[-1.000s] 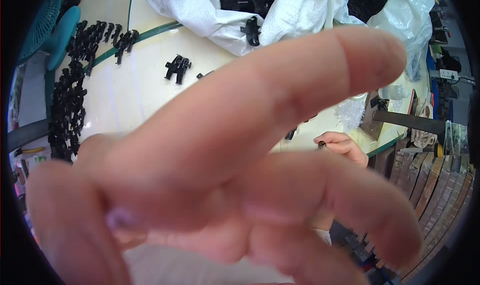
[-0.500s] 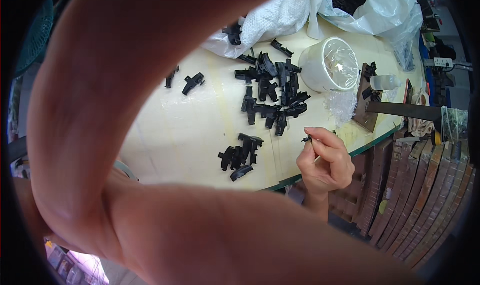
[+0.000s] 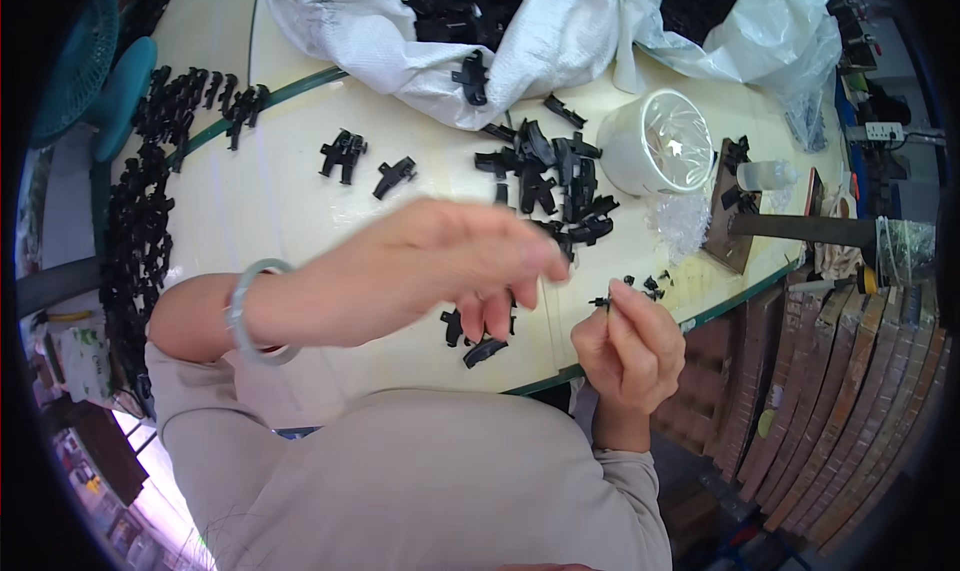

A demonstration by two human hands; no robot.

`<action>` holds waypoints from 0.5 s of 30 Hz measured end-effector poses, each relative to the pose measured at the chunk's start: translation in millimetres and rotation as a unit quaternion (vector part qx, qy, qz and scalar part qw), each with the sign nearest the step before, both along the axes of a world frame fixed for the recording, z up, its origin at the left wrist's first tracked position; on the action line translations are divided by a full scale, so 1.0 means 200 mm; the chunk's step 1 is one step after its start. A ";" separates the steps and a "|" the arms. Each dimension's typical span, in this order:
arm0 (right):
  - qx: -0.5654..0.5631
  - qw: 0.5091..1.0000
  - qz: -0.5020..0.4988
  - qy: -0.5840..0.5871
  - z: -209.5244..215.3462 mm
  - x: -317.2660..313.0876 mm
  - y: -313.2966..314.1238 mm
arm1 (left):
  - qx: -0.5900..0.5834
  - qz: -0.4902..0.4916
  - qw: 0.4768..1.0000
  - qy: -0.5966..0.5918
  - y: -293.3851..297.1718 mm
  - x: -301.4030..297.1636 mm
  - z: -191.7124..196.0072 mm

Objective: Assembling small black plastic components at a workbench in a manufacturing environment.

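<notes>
My left hand (image 3: 440, 256), with a pale bangle (image 3: 238, 311) at its wrist, hovers over the middle of the table. It is slightly blurred, its fingers stretched and partly apart, and nothing shows in them. My right hand (image 3: 635, 346) is closed near the table's front edge, pinching a tiny black plastic piece (image 3: 600, 302) between thumb and forefinger. Just beyond it lie several small black bits (image 3: 652, 289). A heap of black cross-shaped plastic parts (image 3: 578, 176) sits past my left hand. Under its fingers a smaller group of black parts (image 3: 485, 352) is partly hidden.
White sacks (image 3: 350, 46) of black parts stand at the back. A white tub (image 3: 628, 143), a clear bottle (image 3: 765, 175) and a brown board with a dark bar (image 3: 810, 228) are at right. Rows of parts (image 3: 140, 231) and a teal fan (image 3: 75, 61) are at left.
My left arm, raised across the view before, has come down, and its hand now hangs over the table. My right hand has shifted slightly left and nearer, still pinching the small piece.
</notes>
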State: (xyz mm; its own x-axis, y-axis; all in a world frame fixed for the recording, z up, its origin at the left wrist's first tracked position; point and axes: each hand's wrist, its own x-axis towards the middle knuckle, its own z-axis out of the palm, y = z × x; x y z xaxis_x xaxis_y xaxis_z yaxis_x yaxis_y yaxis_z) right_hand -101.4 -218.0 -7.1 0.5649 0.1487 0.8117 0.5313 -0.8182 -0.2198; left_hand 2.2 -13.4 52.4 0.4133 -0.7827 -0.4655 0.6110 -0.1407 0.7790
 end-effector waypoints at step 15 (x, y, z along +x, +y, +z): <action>0.144 0.963 0.126 0.189 0.00 -0.01 0.08 | -0.031 -0.081 0.996 -0.034 0.01 -0.02 -0.21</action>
